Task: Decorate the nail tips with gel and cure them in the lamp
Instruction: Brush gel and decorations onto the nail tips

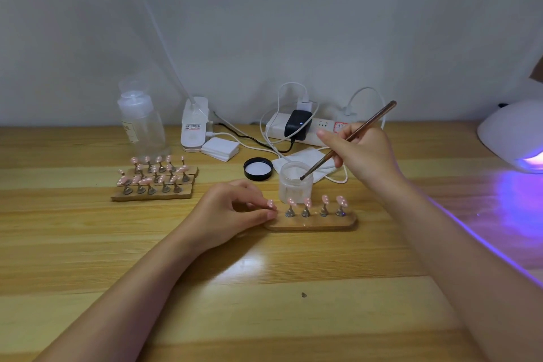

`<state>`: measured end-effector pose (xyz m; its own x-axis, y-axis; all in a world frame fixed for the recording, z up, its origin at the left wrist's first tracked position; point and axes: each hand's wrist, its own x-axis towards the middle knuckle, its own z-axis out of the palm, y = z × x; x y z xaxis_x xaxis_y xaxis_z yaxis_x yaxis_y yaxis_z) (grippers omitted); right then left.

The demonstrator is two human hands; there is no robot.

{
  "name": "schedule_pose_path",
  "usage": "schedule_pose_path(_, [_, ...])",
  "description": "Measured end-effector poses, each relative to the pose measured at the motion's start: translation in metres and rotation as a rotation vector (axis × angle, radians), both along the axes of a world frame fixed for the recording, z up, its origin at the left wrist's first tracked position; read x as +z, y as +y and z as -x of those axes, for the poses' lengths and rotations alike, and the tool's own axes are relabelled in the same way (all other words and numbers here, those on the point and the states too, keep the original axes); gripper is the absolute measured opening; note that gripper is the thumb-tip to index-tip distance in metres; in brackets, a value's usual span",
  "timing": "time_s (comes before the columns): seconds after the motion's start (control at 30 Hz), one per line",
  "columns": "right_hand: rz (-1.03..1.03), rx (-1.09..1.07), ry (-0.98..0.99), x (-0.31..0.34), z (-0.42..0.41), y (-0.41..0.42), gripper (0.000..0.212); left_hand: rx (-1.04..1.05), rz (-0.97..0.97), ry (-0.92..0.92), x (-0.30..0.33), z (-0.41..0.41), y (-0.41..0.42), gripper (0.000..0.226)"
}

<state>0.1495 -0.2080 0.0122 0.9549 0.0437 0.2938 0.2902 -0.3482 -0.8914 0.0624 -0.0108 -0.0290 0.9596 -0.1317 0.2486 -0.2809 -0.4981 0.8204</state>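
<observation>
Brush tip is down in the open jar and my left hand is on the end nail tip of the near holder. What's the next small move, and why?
Probably lift the brush out of the jar and bring it to the nail tip that the left hand pinches. The right hand holds the brush with its tip inside the jar, so it looks loaded, and the left hand steadies that tip on the near holder.

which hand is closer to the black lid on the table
The left. The left hand lies just in front of the black lid, gripping the leftmost nail tip on the wooden stand. The right hand holds a brush beyond the jar.
</observation>
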Motion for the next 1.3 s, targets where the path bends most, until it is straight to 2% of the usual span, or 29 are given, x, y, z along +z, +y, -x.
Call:
schedule_pose_path(0.23, [-0.11, -0.053, 0.053, -0.003, -0.006, -0.008, 0.035, 0.004, 0.004, 0.002, 0.001, 0.0, -0.002, 0.013])
schedule_pose_path(0.57, [-0.191, -0.087, -0.008, -0.001, -0.004, -0.016, 0.029, 0.01, 0.035, -0.028, -0.001, 0.002, -0.003, 0.011])
schedule_pose_path(0.77, [-0.298, 0.004, -0.047, 0.002, 0.018, -0.014, 0.019, 0.004, 0.026, -0.042, 0.0, 0.003, -0.003, 0.012])
schedule_pose_path(0.97, [-0.19, 0.171, -0.269, -0.016, 0.057, -0.005, 0.023, -0.004, -0.017, -0.125, -0.002, 0.004, -0.004, 0.015])
schedule_pose_path(1.13, [-0.005, 0.255, -0.641, -0.037, 0.071, 0.004, 0.029, -0.011, -0.079, -0.291, -0.006, 0.004, -0.005, 0.012])
schedule_pose_path(1.3, [-0.011, 0.214, -0.66, -0.045, 0.073, 0.005, 0.032, -0.001, -0.087, -0.351, -0.009, 0.003, -0.004, 0.016])
